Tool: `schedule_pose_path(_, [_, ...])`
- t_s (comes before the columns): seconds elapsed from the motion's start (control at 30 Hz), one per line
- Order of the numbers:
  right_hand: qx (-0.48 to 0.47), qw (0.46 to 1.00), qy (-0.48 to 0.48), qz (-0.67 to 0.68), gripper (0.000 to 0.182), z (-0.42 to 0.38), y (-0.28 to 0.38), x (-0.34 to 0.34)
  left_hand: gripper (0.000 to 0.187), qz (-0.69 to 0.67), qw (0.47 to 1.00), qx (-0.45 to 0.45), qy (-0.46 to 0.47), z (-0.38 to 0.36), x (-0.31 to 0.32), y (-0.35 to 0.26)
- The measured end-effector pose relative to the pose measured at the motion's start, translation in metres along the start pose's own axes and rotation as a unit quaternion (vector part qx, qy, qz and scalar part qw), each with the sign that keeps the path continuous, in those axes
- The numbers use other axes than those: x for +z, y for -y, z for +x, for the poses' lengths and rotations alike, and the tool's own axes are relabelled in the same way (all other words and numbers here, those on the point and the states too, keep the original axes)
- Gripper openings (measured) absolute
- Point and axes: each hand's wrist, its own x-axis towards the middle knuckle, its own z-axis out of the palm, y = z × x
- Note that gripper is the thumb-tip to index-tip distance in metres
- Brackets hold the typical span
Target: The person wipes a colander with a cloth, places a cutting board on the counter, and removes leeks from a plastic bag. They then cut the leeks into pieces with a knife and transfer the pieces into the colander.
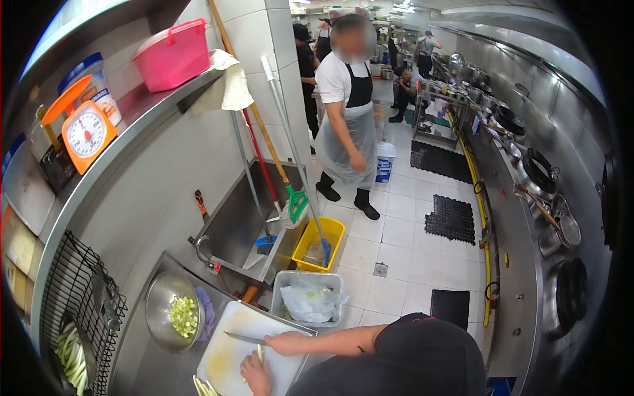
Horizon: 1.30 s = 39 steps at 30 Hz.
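Note:
My right hand (287,343) is closed round the handle of a kitchen knife (243,337), whose blade lies over the white cutting board (228,323). Just below it, my left hand (256,375) grips a pale green vegetable stick (260,354) on the board, close to the blade. More pale vegetable sticks (206,387) lie at the board's lower left edge. Beside the board stands a metal bowl (158,315) with diced green vegetable (183,316) inside, a purple cloth (206,311) next to it.
A lined bin (309,298) and a yellow bucket (319,241) stand beyond the board, near a steel sink (228,218). Mops and brooms lean there. Another person (347,99) in an apron stands in the aisle. At far left, a bowl holds vegetable strips (69,356).

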Motion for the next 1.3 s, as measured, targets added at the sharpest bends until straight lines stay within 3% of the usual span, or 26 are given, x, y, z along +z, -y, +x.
schedule_pose_path(0.1, [-0.003,1.0,-0.007,-0.004,0.034,0.002,-0.011,0.012,0.049,-0.073,0.996,-0.04,-0.043,-0.015,0.011,0.006])
schedule_pose_path(0.27, [-0.006,1.0,0.016,-0.018,0.037,-0.002,-0.006,0.003,0.025,-0.068,0.995,0.018,-0.076,-0.017,0.011,0.012])
schedule_pose_path(0.4, [0.001,1.0,0.013,-0.012,0.039,0.0,-0.006,0.006,0.027,-0.038,0.995,0.014,-0.086,-0.01,0.001,-0.002])
schedule_pose_path(0.67, [-0.013,0.999,0.018,-0.027,0.045,0.004,-0.005,0.011,0.03,-0.179,0.975,-0.07,-0.11,0.001,0.004,-0.007])
schedule_pose_path(0.87, [-0.004,0.999,0.032,-0.031,0.048,0.0,0.001,0.007,0.034,-0.191,0.972,-0.09,-0.099,0.0,0.009,-0.004])
schedule_pose_path(1.1, [-0.01,0.999,0.032,-0.034,0.043,-0.004,0.003,0.002,0.038,-0.17,0.981,-0.063,-0.07,0.002,-0.004,-0.01])
schedule_pose_path(1.17, [-0.013,0.999,0.029,-0.033,0.043,-0.004,0.001,0.002,0.03,-0.118,0.991,-0.052,-0.032,0.0,-0.003,-0.009])
schedule_pose_path(1.3, [-0.025,0.999,0.023,-0.042,0.042,-0.001,0.0,0.007,0.026,-0.096,0.993,-0.022,-0.067,-0.002,0.008,-0.006])
